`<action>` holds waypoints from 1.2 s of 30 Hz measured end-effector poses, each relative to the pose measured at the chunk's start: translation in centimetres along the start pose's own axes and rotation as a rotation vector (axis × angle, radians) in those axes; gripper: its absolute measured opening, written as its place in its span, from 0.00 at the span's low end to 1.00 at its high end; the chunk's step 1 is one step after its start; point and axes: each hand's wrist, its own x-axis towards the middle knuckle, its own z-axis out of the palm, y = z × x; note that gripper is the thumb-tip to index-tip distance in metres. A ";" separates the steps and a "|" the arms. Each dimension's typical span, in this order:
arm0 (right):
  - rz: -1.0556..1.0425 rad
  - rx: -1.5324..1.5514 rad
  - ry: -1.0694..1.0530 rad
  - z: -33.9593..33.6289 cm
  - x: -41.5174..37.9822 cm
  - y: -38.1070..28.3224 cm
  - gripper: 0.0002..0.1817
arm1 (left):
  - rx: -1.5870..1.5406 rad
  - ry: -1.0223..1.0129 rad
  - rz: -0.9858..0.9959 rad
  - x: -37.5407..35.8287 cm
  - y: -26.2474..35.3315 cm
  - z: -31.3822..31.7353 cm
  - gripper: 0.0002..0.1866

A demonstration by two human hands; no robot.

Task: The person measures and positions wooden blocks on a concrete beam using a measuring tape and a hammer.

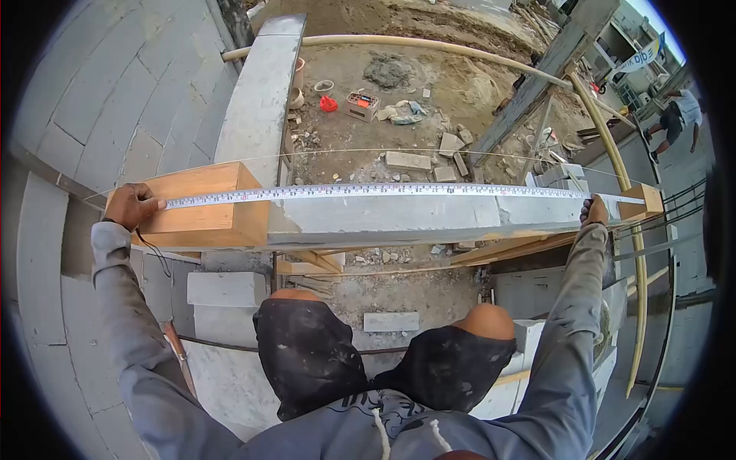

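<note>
A white measuring tape (399, 189) is stretched out straight over a long grey block beam (383, 217). At the left my left hand (132, 205) pinches one part of the tape above a wooden box-like piece (207, 205). My right hand (593, 211) is closed on the tape near the beam's right part, and the tape runs on past it to a smaller wooden piece (648, 202). A thin string (345, 150) passes just beyond the beam.
Block walls (115, 84) rise at the left. Below the beam lie loose blocks (391, 322). Beyond it are a red bag (328, 103), a crate (361, 106), rubble, a slanted post (537, 80) and bamboo poles (606, 130). Another person (678, 115) stands at the far right.
</note>
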 end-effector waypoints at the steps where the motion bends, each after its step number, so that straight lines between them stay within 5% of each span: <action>1: -0.008 -0.002 0.018 0.2 -0.5 -0.2 0.10 | -0.024 -0.005 -0.019 -0.1 0.2 0.0 0.17; 36: -0.036 -0.006 0.097 1.0 -1.7 -0.2 0.11 | -0.012 -0.015 -0.013 0.1 -0.5 0.2 0.17</action>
